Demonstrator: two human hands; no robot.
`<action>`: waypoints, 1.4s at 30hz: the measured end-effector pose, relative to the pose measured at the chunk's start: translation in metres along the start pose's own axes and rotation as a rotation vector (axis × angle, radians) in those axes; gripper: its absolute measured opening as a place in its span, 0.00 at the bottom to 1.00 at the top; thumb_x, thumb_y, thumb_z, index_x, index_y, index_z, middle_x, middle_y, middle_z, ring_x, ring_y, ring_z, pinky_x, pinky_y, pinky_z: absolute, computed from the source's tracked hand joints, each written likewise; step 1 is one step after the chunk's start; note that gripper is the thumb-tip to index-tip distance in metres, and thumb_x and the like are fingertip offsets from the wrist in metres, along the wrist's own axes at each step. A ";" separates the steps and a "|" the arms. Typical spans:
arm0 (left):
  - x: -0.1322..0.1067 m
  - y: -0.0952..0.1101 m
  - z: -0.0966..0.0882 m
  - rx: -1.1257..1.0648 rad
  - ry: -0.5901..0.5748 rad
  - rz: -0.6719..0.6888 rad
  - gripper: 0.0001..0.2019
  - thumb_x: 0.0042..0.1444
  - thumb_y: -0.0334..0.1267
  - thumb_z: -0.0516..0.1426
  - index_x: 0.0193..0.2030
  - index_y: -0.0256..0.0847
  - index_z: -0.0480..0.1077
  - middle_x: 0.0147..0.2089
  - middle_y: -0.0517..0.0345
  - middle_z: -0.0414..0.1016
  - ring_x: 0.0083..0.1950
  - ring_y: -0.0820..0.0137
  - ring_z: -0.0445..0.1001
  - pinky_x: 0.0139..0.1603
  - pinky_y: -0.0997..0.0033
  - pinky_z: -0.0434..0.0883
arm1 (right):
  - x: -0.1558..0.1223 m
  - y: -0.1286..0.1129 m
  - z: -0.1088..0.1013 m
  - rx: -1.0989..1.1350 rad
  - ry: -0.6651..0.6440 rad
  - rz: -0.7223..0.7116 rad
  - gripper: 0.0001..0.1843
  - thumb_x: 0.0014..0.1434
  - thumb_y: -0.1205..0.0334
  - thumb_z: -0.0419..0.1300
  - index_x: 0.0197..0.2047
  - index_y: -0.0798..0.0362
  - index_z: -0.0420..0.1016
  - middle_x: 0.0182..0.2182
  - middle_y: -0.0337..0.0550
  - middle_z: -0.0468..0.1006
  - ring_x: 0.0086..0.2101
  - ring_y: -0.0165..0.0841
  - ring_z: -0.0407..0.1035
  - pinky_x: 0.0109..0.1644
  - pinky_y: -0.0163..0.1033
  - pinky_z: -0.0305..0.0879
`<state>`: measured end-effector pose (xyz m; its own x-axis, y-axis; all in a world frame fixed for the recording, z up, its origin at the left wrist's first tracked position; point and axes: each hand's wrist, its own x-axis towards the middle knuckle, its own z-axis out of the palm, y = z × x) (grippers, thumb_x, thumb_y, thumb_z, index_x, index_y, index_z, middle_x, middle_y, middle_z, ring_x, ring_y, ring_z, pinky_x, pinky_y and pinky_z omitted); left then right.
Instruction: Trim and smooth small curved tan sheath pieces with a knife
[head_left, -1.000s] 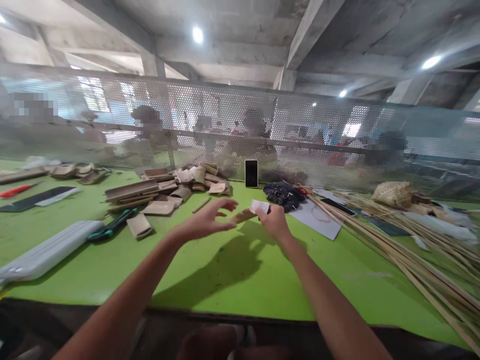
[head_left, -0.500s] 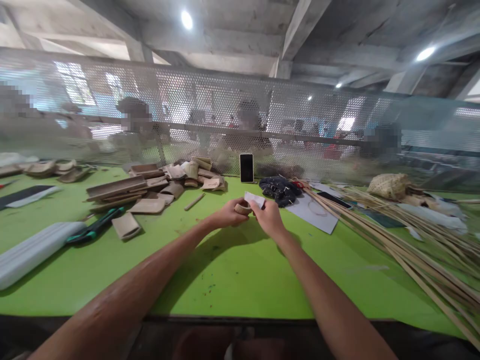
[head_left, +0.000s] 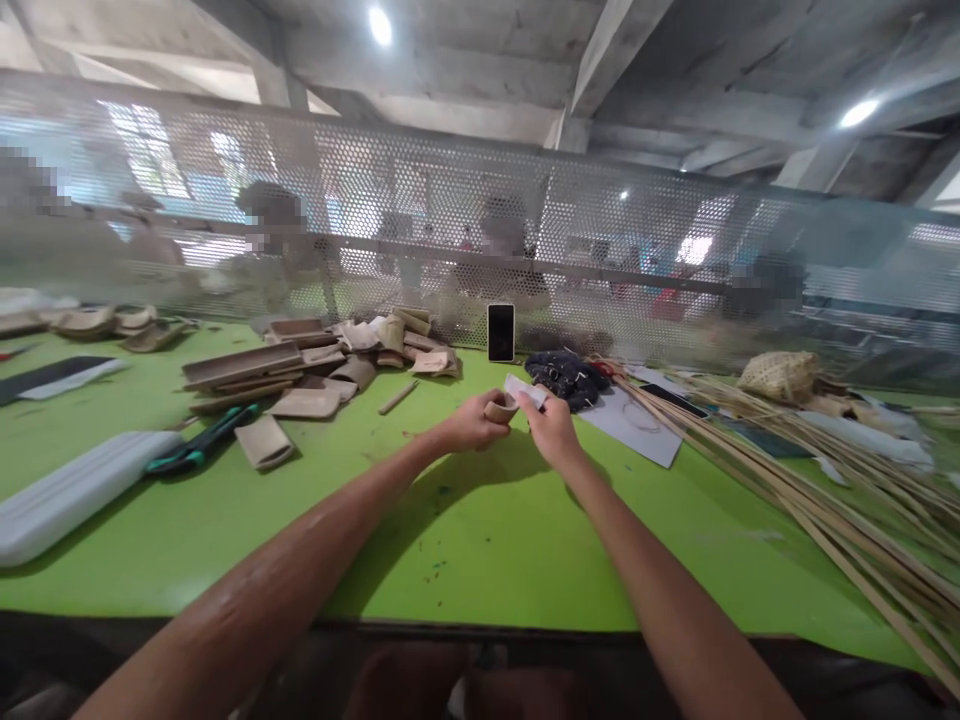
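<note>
One second ago your left hand (head_left: 474,424) was open and apart from the bamboo (head_left: 498,411), which stuck out from your right hand (head_left: 553,425). Now the left is wrapped around the bamboo, and its curved end shows between your two hands, held above the table (head_left: 525,560). Your right hand pinches the white sheet (head_left: 523,389), which sits right at the bamboo's rim; whether the two touch is too small to tell. Your hands are close together, though contact between them is unclear. That change seems to give the bamboo a steady hold on the left and to leave the right free to handle the sheet. Beyond, the pile (head_left: 240,367), the upright phone (head_left: 501,333) and the dark cloth (head_left: 566,380) lie as they did.
</note>
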<state>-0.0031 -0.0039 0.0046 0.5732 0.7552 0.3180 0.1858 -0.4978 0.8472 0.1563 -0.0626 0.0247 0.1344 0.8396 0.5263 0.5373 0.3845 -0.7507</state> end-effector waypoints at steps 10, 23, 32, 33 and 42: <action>-0.001 0.004 -0.003 -0.068 -0.037 -0.011 0.22 0.45 0.31 0.60 0.50 0.31 0.68 0.33 0.56 0.71 0.29 0.74 0.65 0.30 0.71 0.65 | -0.001 -0.004 -0.005 0.131 -0.134 0.128 0.24 0.54 0.44 0.62 0.18 0.53 0.67 0.14 0.37 0.66 0.18 0.28 0.58 0.26 0.36 0.56; 0.003 -0.007 -0.002 -0.294 -0.028 0.056 0.24 0.44 0.31 0.61 0.50 0.38 0.61 0.35 0.62 0.67 0.32 0.73 0.67 0.32 0.73 0.67 | -0.008 -0.019 -0.005 0.210 -0.272 0.020 0.25 0.60 0.48 0.59 0.17 0.52 0.65 0.15 0.37 0.66 0.19 0.28 0.60 0.29 0.37 0.57; 0.004 -0.006 -0.002 -0.327 -0.054 0.040 0.25 0.43 0.32 0.62 0.50 0.38 0.60 0.32 0.65 0.65 0.30 0.74 0.65 0.29 0.75 0.65 | -0.005 -0.003 0.001 0.146 -0.173 0.031 0.22 0.58 0.47 0.60 0.21 0.53 0.66 0.15 0.36 0.66 0.19 0.27 0.58 0.25 0.35 0.55; 0.003 -0.006 -0.002 -0.328 -0.056 0.033 0.26 0.44 0.32 0.62 0.51 0.38 0.60 0.32 0.65 0.65 0.29 0.74 0.65 0.28 0.75 0.65 | -0.005 -0.001 0.001 0.144 -0.167 0.034 0.22 0.58 0.46 0.60 0.21 0.53 0.67 0.16 0.36 0.66 0.19 0.27 0.58 0.25 0.35 0.55; 0.000 -0.002 -0.003 -0.251 -0.067 -0.043 0.33 0.45 0.31 0.62 0.61 0.39 0.59 0.32 0.64 0.68 0.27 0.76 0.65 0.27 0.77 0.64 | -0.001 0.000 -0.003 0.094 -0.123 0.074 0.23 0.56 0.42 0.59 0.22 0.53 0.67 0.15 0.38 0.67 0.18 0.28 0.59 0.24 0.35 0.56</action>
<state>-0.0059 -0.0018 0.0035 0.6223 0.7390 0.2579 0.0115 -0.3381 0.9410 0.1585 -0.0641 0.0253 0.0651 0.9054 0.4195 0.4490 0.3488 -0.8227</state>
